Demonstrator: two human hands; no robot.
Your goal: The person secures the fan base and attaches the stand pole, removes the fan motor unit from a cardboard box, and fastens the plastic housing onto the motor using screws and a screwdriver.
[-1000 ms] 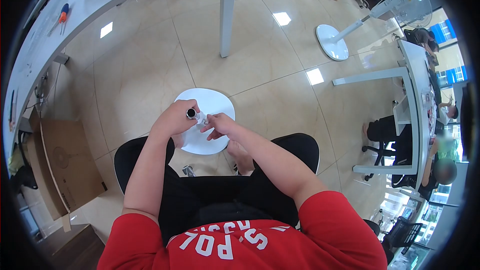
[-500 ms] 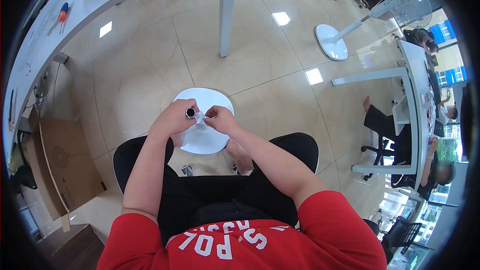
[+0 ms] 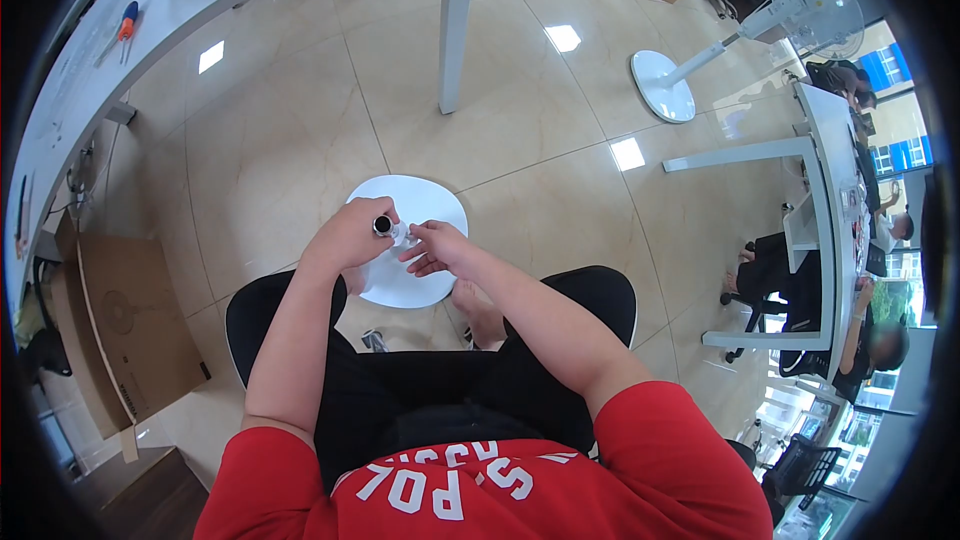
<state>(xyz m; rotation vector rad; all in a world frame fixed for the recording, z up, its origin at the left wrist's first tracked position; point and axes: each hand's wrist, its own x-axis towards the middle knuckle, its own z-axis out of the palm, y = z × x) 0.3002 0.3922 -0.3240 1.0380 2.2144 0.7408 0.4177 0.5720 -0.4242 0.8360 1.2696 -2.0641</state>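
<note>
A white rounded fan base (image 3: 428,285) lies flat on the floor between my feet. From it rises an upright pole (image 3: 382,226), seen end-on with a dark round opening at its top. My left hand (image 3: 354,231) is closed around the pole just below this opening. On the right side of the pole sits a small white knob (image 3: 402,235). My right hand (image 3: 437,246) pinches at this knob with thumb and forefinger, while its other fingers are spread over the base. The knob's exact shape is partly hidden by my fingers.
An assembled white fan (image 3: 663,86) stands at the upper right. A white table (image 3: 75,65) with screwdrivers (image 3: 127,22) curves along the left, its leg (image 3: 455,30) ahead. A cardboard box (image 3: 140,325) stands at left. People sit at a desk (image 3: 828,190) on the right.
The lower fingers of my right hand have opened out, and the hand has shifted slightly. My left hand stays on the pole. A seated person at right has drawn a foot back.
</note>
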